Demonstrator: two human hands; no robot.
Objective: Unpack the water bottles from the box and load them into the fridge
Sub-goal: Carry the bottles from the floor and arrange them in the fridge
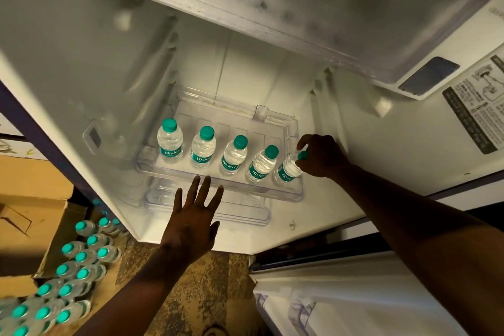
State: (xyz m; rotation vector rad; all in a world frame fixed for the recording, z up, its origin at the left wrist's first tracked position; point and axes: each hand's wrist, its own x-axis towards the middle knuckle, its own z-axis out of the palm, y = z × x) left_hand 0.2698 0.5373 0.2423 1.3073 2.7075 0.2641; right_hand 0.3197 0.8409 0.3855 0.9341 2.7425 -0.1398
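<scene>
Bottle number five (288, 169) going onto the clear fridge shelf (218, 184), far right of the row.
Right hand (321, 157) pinches its cap, bottle tilted; left hand (192, 222) is spread, empty, below the shelf, nearer the floor bottles (79, 267).

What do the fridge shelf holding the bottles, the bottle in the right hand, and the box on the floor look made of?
Fridge shelf: clear, glossy rigid plastic, by its see-through front lip.
Bottle the right hand grips: thin clear plastic with a teal cap and printed label.
Box: matte brown cardboard, apparently, with folded flaps.
</scene>
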